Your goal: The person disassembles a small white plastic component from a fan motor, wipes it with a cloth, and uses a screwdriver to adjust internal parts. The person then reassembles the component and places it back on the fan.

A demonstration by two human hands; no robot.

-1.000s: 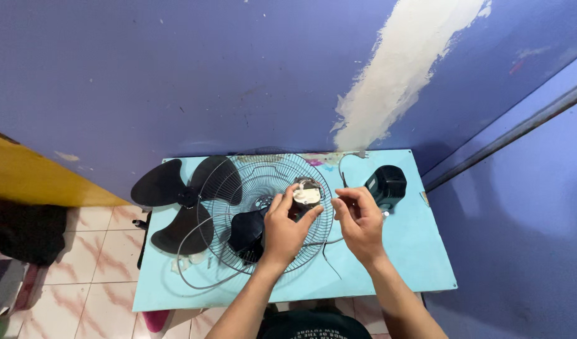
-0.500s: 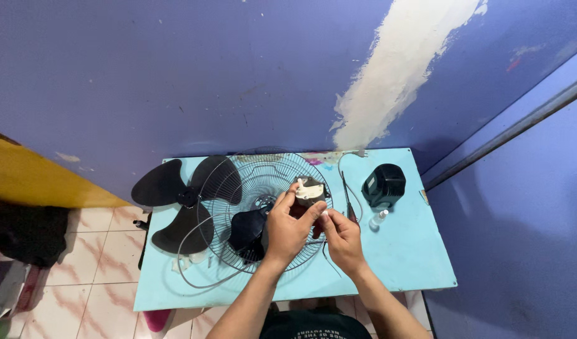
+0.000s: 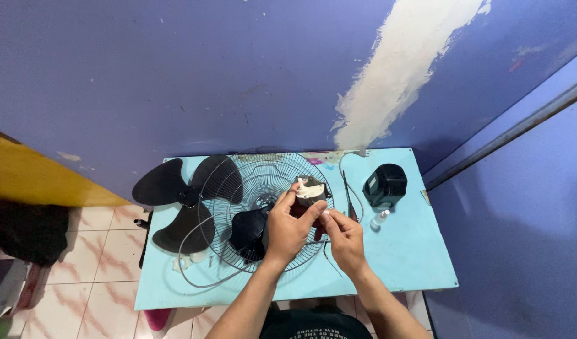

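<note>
Holding the small fan motor [image 3: 308, 196] above the middle of the wire guard [image 3: 263, 207], your left hand [image 3: 288, 229] has its fingers curled shut around the dark body, with the pale end cap and short shaft pointing up and away from you. Your right hand [image 3: 345, 238] sits just beside it, fingertips pinched together at the motor's lower edge; whether they grip a small part or only touch the casing cannot be told. Judging by its look, the motor is dense and rigid for its size, so grip the solid body, not the thin shaft or the loose wires [image 3: 346, 188], which could bend or tear. Under your hands lies one round guard with one dark housing [image 3: 247, 229] on it. Further left is one three-bladed black propeller [image 3: 175, 207]. To the right stand one black rear cover [image 3: 384, 185] and one small clear bottle [image 3: 379, 218], all on the single light blue table [image 3: 408, 257] against the purple wall [image 3: 175, 75].
</note>
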